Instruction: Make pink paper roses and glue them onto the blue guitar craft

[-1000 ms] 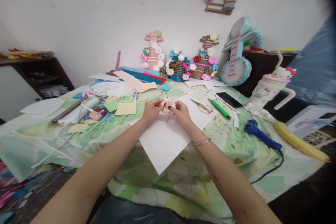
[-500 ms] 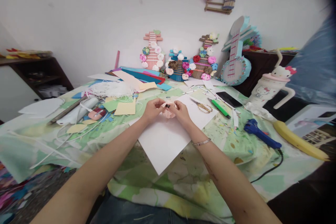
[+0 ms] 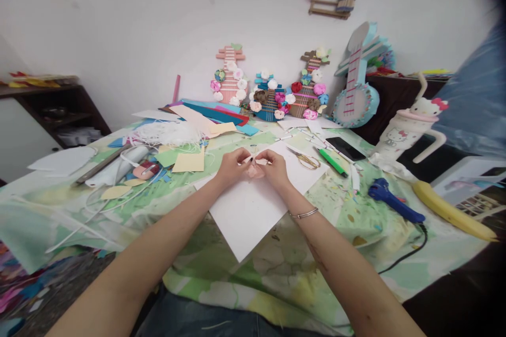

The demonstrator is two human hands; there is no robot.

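Observation:
A small crumpled pale pink paper piece (image 3: pixel 255 171) is pinched between my two hands above a white sheet (image 3: pixel 247 221). My left hand (image 3: pixel 234 166) grips it from the left, thumb and forefinger together. From the right, my right hand (image 3: pixel 274 167) holds its upper edge with pinched fingers. The fingertips nearly meet, with a small dark spot between them. Gold-handled scissors (image 3: pixel 306 160) lie on the sheet just right of my right hand, near a green pen (image 3: pixel 332 162).
Cut papers (image 3: pixel 188 162) and white string (image 3: pixel 166 136) lie left. At right are a phone (image 3: pixel 345 149), a blue glue gun (image 3: pixel 395 202) with its cord, a banana (image 3: pixel 453 212) and a tall cup (image 3: pixel 407 129). Flower-covered paper instruments (image 3: pixel 269 102) stand against the wall.
My fingers have shifted on the pink paper; my right fingertips sit higher and a little apart from the left ones. More of the paper shows below them.

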